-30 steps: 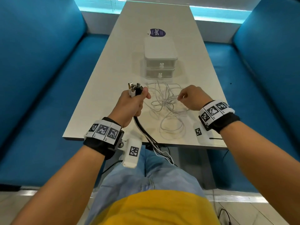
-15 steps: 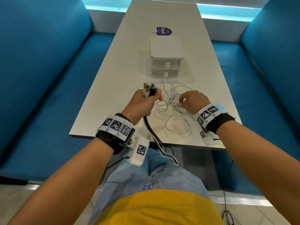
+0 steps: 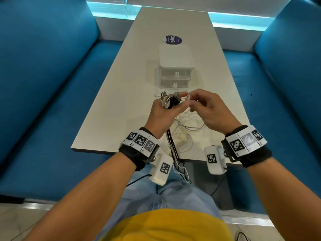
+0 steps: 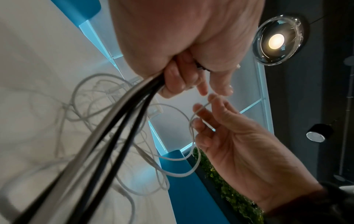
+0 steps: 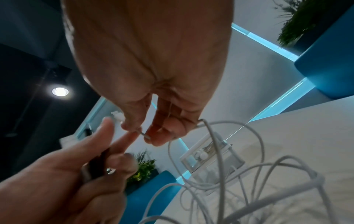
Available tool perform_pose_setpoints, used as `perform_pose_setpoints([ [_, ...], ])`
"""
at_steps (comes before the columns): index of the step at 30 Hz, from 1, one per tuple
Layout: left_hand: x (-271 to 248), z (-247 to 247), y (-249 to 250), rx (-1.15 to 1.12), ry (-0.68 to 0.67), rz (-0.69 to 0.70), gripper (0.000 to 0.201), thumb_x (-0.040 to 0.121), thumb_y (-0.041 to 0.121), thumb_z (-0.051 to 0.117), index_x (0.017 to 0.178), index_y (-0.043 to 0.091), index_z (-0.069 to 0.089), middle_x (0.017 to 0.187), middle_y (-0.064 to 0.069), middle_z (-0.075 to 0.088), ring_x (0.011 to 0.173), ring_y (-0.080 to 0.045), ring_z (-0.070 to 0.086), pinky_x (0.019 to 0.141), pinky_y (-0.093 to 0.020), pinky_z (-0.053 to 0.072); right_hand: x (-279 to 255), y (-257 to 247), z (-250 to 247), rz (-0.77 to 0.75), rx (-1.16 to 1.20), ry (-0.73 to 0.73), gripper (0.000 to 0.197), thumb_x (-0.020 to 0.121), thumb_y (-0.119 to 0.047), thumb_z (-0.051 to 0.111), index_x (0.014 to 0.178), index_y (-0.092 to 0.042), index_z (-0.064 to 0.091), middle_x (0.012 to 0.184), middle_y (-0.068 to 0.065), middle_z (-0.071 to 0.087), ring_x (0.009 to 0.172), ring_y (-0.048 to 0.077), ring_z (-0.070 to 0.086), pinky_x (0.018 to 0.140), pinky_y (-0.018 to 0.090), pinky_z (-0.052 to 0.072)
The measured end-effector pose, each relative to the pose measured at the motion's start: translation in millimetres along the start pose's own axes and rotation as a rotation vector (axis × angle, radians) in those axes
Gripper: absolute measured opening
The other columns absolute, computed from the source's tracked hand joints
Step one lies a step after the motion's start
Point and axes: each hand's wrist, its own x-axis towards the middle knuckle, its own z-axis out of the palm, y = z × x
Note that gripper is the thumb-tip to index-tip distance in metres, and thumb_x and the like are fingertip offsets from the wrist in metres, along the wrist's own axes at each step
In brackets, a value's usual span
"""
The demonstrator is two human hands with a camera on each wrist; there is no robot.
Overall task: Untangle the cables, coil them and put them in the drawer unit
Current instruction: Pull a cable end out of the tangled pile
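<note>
Above the near end of the long pale bench, between blue upholstered seats, both hands work at chest height. On the left, the left hand is fisted around a bundle of black and grey cables, its fingers curled tight on them, so the metal-tipped plug ends fan out of the top of the fist while the cords drop past the bench edge toward the lap. Gathering the plugs this way probably keeps the freed ends in one place as the rest is sorted.

Just right of that fist, nearly touching it, the right hand pinches the small plug end of a thin white cable between thumb and fingers, the other fingers loosely bent. It seems to be bringing this end to the held bundle.

Below both hands, a loose tangle of thin white cable loops lies on the bench, not yet coiled.

Farther back stands the small white two-drawer unit, both drawers shut, beyond it a round dark sticker. Untangling looks early; no cable can be made out through the translucent drawer fronts.
</note>
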Motion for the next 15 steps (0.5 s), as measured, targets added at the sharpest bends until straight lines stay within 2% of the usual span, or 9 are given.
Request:
perform_pose_setpoints([
  [2,-1.2,3.2,0.7,-0.029,0.031,0.015,0.027,0.086,0.003,0.068,0.112,-0.001,0.066,0.05,0.018,0.058,0.042,0.007,0.05,0.048,-0.003,0.037,0.1,1.6,4.8,-0.01,0.026,0.012,0.009,0.094,-0.006,0.057,0.093,0.002,0.062,0.1,-0.014,0.07,0.075,0.014,0.057,0.071,0.026,0.051],
  [4,-1.5,3.2,-0.1,-0.053,0.08,0.029,0.02,0.087,0.004,0.067,0.107,0.001,0.069,0.058,0.015,0.064,0.045,0.007,0.052,0.051,-0.004,0.04,0.6,4.8,6.1,-0.002,-0.011,0.026,0.01,0.092,-0.012,0.061,0.096,-0.004,0.066,0.099,0.0,0.071,0.078,0.018,0.061,0.074,0.03,0.053],
  [5,-1.7,2.5,0.0,-0.058,0.1,0.033,0.016,0.088,0.004,0.065,0.103,0.001,0.07,0.061,0.014,0.065,0.046,0.007,0.052,0.052,-0.004,0.04,0.1,7.5,6.4,0.006,-0.043,0.02,0.008,0.09,-0.012,0.063,0.095,-0.007,0.067,0.094,0.001,0.071,0.078,0.012,0.062,0.074,0.026,0.051],
  [7,-1.9,1.5,0.0,-0.037,0.113,0.038,0.01,0.093,0.006,0.059,0.094,0.005,0.069,0.053,0.018,0.06,0.047,0.007,0.051,0.053,-0.005,0.038,-2.9,12.2,8.1,-0.005,-0.115,-0.006,0.007,0.088,-0.009,0.065,0.092,-0.013,0.069,0.085,-0.007,0.068,0.073,0.0,0.059,0.073,0.013,0.046],
  [9,-2.8,1.5,1.2,-0.062,0.114,0.016,0.018,0.098,0.012,0.052,0.086,0.014,0.065,0.053,0.018,0.056,0.048,0.005,0.049,0.054,-0.009,0.036,-4.4,18.1,10.4,-0.011,-0.224,-0.021,0.009,0.088,-0.01,0.066,0.092,-0.016,0.071,0.084,-0.01,0.067,0.072,0.001,0.058,0.072,0.011,0.043],
  [12,-2.4,-0.2,10.1,-0.186,0.119,-0.032,0.026,0.1,0.021,0.048,0.08,0.027,0.064,0.079,0.007,0.061,0.064,-0.002,0.05,0.054,-0.018,0.032,-2.7,39.2,4.6,0.103,-0.404,-0.116,0.011,0.09,-0.02,0.063,0.09,-0.014,0.073,0.088,-0.001,0.07,0.076,0.01,0.058,0.074,0.022,0.045],
  [15,0.4,-8.7,26.1,-0.329,0.081,-0.045,0.02,0.101,0.025,0.043,0.087,0.026,0.057,0.101,-0.005,0.067,0.089,-0.01,0.06,0.045,-0.013,0.032,-8.9,69.6,-11.0,0.287,-0.548,-0.206,0.015,0.092,-0.022,0.061,0.09,-0.014,0.073,0.09,0.003,0.07,0.076,0.012,0.057,0.068,0.021,0.039],
])
